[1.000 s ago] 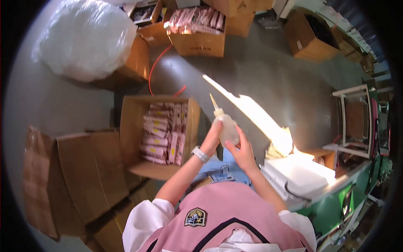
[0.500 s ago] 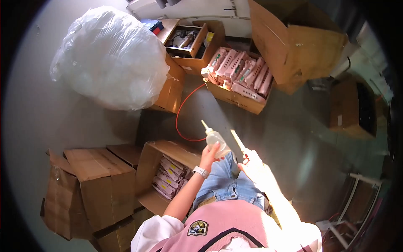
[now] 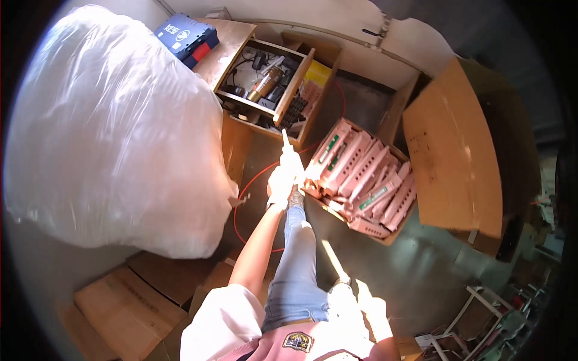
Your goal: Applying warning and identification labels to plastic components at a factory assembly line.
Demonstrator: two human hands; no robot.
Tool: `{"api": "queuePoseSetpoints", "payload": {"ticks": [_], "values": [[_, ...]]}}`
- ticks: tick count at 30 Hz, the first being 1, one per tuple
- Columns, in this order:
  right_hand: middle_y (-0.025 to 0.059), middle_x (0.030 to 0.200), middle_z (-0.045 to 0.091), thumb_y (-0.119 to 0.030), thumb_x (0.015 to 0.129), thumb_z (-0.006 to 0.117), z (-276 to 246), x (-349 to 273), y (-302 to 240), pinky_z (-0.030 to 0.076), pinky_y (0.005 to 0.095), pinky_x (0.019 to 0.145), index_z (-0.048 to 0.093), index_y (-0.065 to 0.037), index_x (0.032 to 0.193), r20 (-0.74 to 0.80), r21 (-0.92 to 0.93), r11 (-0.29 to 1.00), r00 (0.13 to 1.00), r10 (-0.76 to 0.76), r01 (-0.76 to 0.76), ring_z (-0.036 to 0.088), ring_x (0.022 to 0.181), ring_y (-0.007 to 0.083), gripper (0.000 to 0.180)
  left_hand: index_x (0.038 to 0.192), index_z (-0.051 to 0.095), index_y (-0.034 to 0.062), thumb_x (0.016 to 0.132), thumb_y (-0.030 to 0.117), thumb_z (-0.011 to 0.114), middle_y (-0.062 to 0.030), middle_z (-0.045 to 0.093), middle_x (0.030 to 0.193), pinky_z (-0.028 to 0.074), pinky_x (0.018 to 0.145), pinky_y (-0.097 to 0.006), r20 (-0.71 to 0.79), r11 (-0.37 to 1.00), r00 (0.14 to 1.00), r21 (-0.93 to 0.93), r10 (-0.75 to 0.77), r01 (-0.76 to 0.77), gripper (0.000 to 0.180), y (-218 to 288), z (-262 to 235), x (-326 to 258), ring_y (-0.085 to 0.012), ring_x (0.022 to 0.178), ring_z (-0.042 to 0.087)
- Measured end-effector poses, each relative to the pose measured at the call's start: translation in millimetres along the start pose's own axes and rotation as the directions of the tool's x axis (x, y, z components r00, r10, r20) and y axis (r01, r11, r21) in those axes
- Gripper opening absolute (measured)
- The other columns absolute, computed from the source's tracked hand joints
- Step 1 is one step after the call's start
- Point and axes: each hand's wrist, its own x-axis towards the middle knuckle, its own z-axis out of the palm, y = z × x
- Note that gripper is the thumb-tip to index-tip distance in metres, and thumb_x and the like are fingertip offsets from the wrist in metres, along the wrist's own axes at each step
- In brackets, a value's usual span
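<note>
My left hand (image 3: 280, 183) reaches forward, closed round a clear squeeze bottle (image 3: 290, 159) with its narrow nozzle pointing up. The bottle is near the open drawer of the wooden cabinet and left of the carton (image 3: 385, 241) packed with pink slotted parts (image 3: 361, 168). My right hand (image 3: 373, 308) is low by my hip, strongly overlit. It is closed on a pale thin stick (image 3: 333, 260) that points up and left; glare hides the grip and the stick's lower end.
A big filled plastic bag (image 3: 114, 138) bulges at the left. The drawer (image 3: 289, 90) holds cables and a can, beside a blue case (image 3: 183, 36). A tall open carton (image 3: 451, 156) stands right. A red hose (image 3: 236, 219) curves over the floor; flattened cartons (image 3: 126, 307) lie lower left.
My left hand has moved forward with the bottle, toward the drawer. My right hand has dropped back toward my hip. The view has moved nearer the cabinet and the pink parts.
</note>
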Motion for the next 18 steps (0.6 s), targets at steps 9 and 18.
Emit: {"api": "queuePoseSetpoints", "payload": {"ticks": [9,18], "values": [[0.0032,0.081,0.064,-0.006,0.088,0.058,-7.9,25.9,-169.3,0.046,0.0234,0.063,0.064,0.002,0.099,-0.094,0.806,0.591,0.994,0.048,0.048,0.057,0.069,0.0106,0.016,0.102,0.063,0.0030,0.085,0.048,0.058,-0.0194,0.067,0.095,0.049,0.084,-0.043,0.332,0.929,0.868,0.145,-0.369,0.339,0.048,-16.5,56.7,177.1,-0.0348,0.093,0.065],[-0.0001,0.094,0.058,0.000,0.086,0.058,-43.4,255.0,-408.2,0.046,0.0194,0.071,0.052,-0.004,0.127,-0.321,0.634,0.565,0.844,-0.429,0.528,0.055,0.077,0.0087,0.042,0.099,0.062,0.0035,0.091,0.024,0.060,-0.0023,0.062,0.075,0.040,0.044,-0.023,0.514,0.223,0.666,-0.676,-0.540,0.703,0.022,-23.5,14.2,129.7,-0.0100,0.051,0.053]]}}
